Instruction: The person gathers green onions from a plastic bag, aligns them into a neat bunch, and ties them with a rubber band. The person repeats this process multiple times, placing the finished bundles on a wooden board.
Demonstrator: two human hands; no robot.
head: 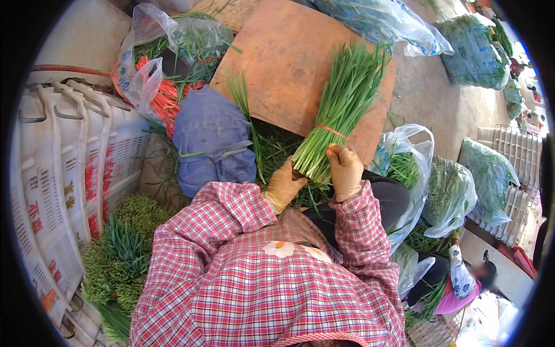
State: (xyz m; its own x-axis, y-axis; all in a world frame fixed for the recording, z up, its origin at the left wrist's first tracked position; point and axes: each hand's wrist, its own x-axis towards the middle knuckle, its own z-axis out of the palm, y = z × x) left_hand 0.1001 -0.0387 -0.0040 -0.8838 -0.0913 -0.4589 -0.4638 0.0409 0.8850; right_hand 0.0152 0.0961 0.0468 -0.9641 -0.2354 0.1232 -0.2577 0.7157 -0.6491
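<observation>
A bundle of long green garlic chives (347, 91) lies slantwise on a reddish-brown board (273, 65), its cut stem ends towards me. A red band (330, 130) goes around the stems. My left hand (284, 184), in a yellowish glove, grips the stem ends from the left and below; some of its fingers are hidden. My right hand (345, 170), gloved alike, has curled fingers against the right side of the stems, below the band. Whether it pinches a stem there is unclear. Loose chives (277, 152) lie under the board's near edge.
At my left stand stacked white plastic crates (60, 173) and a pile of chive bundles (125, 251). Red bands (167, 99) lie by a plastic bag beyond a blue cloth-covered object (212, 139). Bagged greens (448, 191) line the right side, where another person (459, 282) sits.
</observation>
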